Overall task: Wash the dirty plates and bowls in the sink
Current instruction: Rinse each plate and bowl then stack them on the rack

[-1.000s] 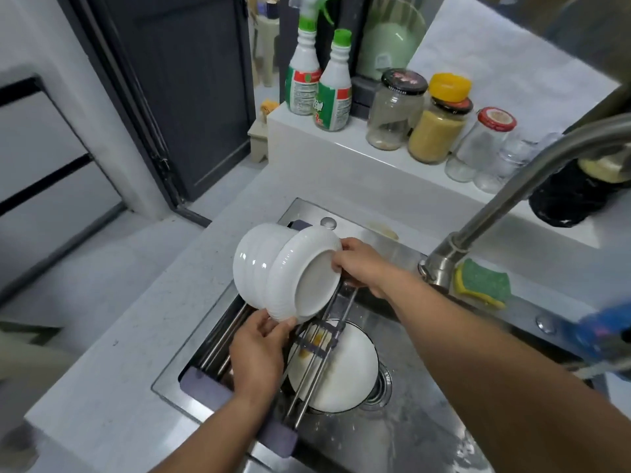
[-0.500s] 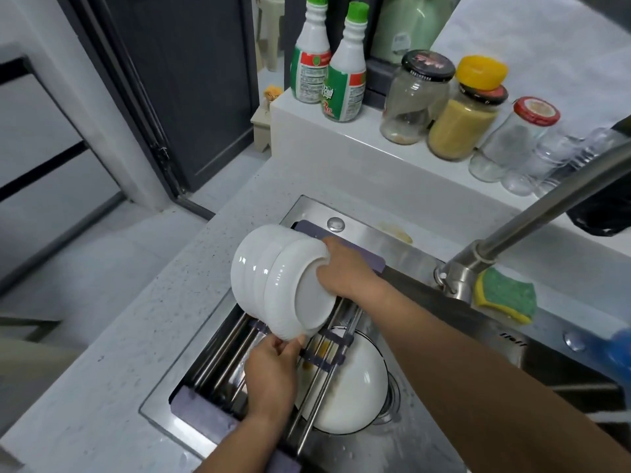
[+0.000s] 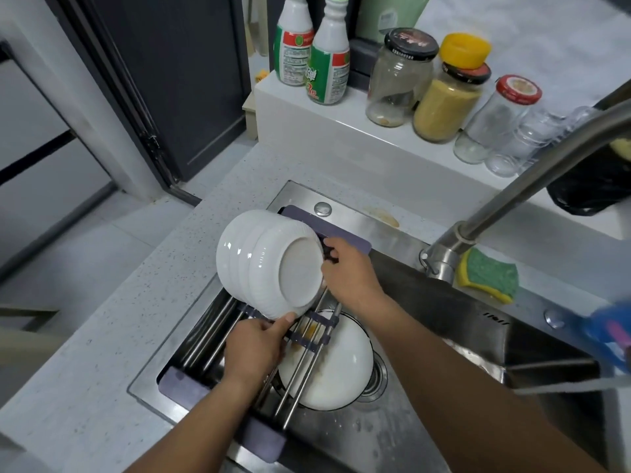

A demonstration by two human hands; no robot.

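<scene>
Nested stack of white ribbed ceramic bowls [image 3: 269, 262] tipped on its side, bases facing camera, over the steel-rod roll-up drying rack [image 3: 218, 332] spanning the stainless sink [image 3: 392, 435]. Left hand [image 3: 254, 346] clamps the stack's lower rim, right hand [image 3: 351, 273] its right edge. Dirty white plate [image 3: 336, 367] lies under the rack by the drain.

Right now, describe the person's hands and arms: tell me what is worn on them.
Nothing is worn. The left hand and right hand are bare, with no gloves, and no rings, watch or bracelet show. Both forearms are bare for as much as the view shows; no sleeve or cuff appears in frame. No markings are visible on them.
</scene>
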